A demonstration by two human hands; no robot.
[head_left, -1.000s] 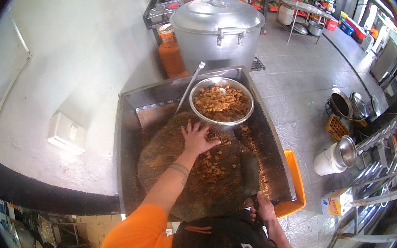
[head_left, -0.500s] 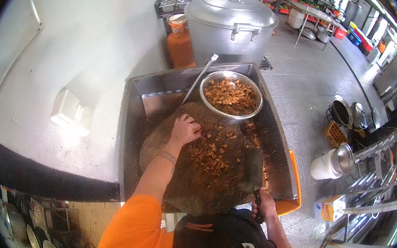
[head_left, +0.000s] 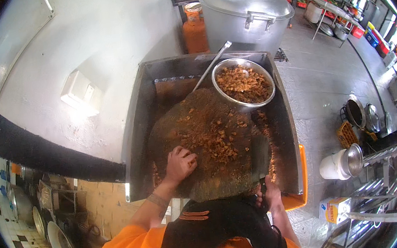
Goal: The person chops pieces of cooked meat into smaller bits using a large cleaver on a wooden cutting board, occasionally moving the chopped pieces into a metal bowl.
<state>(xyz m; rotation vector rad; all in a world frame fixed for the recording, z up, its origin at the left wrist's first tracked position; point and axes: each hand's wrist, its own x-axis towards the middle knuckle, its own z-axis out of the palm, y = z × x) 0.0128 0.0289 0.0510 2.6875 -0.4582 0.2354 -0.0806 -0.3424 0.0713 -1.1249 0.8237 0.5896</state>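
Observation:
A large round chopping block (head_left: 165, 132) sits inside a metal-walled bin, a loose pile of chopped brown meat (head_left: 217, 144) spread over its middle. My left hand (head_left: 180, 164) rests low on the block's left side, fingers curled together; what they hold, if anything, is hidden. At the block's near right edge, my right hand (head_left: 269, 194) grips the dark handle of a cleaver (head_left: 259, 154), its broad blade pointing away from me along the block's right side. A steel bowl (head_left: 272, 92) heaped with chopped meat stands at the block's far right, beyond both hands.
The bin's metal wall (head_left: 133, 126) surrounds the block. A long metal handle (head_left: 212, 67) leans over its far edge. Behind stand a big lidded pot (head_left: 241, 22) and an orange gas cylinder (head_left: 195, 35). White buckets (head_left: 333, 165) and a rack (head_left: 386, 162) are on the right.
My left hand has drawn back from the block's far left toward me, to its near left side. The right hand still grips the cleaver. The whole view has shifted slightly.

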